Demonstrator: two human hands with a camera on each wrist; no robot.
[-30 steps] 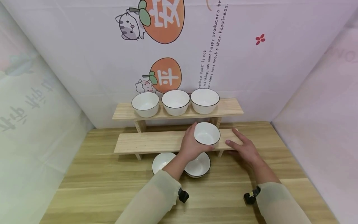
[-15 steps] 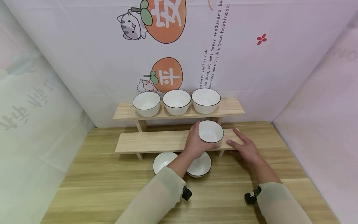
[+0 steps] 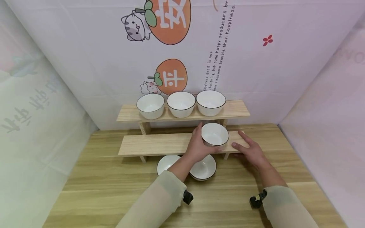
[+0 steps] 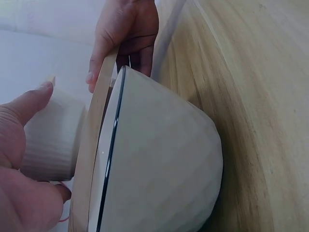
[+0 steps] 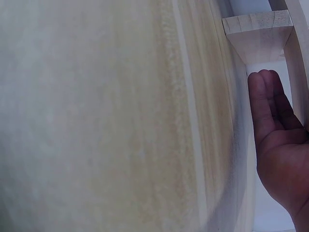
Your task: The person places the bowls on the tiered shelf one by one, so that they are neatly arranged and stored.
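On the lower wooden shelf (image 3: 155, 144), toward its right, sits a white bowl (image 3: 215, 134) with a dark rim. My left hand (image 3: 196, 146) grips it from the left, thumb along the front and fingers at the far side. My right hand (image 3: 252, 152) holds the shelf's right end, thumb on top; in the right wrist view its fingers (image 5: 264, 99) reach beneath the board. Two similar bowls stand on the table below: a right one (image 3: 204, 169) and a left one (image 3: 166, 163), partly hidden by my left arm. The left wrist view shows one table bowl (image 4: 161, 154) up close.
Three matching bowls stand in a row on the upper shelf (image 3: 235, 108): left (image 3: 150, 106), middle (image 3: 181, 105) and right (image 3: 211, 103). A printed white cloth (image 3: 242, 69) hangs behind, with pale cloth at both sides. The wood-grain table (image 3: 228, 202) extends in front.
The bowl in my left hand has shifted slightly right along the lower shelf, mostly in the first half second. My right hand keeps its hold on the shelf end.
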